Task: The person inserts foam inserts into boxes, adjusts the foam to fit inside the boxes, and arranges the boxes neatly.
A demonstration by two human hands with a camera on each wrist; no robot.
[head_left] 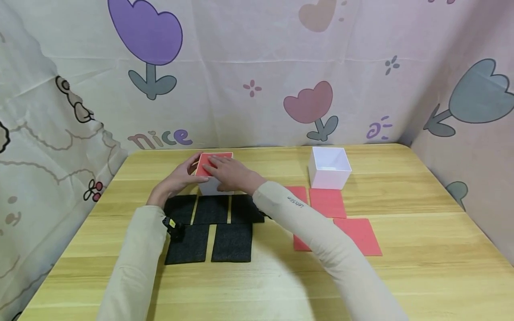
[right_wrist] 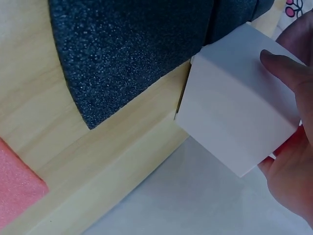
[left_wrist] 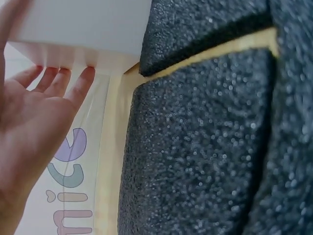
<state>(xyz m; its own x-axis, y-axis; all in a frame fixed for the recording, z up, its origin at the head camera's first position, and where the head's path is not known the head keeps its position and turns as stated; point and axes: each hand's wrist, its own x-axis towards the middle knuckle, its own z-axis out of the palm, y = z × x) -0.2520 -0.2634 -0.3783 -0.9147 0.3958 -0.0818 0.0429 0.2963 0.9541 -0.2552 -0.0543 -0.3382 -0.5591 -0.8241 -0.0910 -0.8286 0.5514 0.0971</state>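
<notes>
And the left hand gripped the smooth white square box on the wooden tabletop, seemingly to steady it, while the right hand, outstretched, pressed a red square foam sheet in its top; depth was hard to judge.

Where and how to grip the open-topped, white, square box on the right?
Likely best: pinch the right wall's rim, coming from above and the right. The white box stands upright with its opening up and thin walls; bare wood-grain tabletop lies to its right, while a flat pink foam square lies right in front.
</notes>
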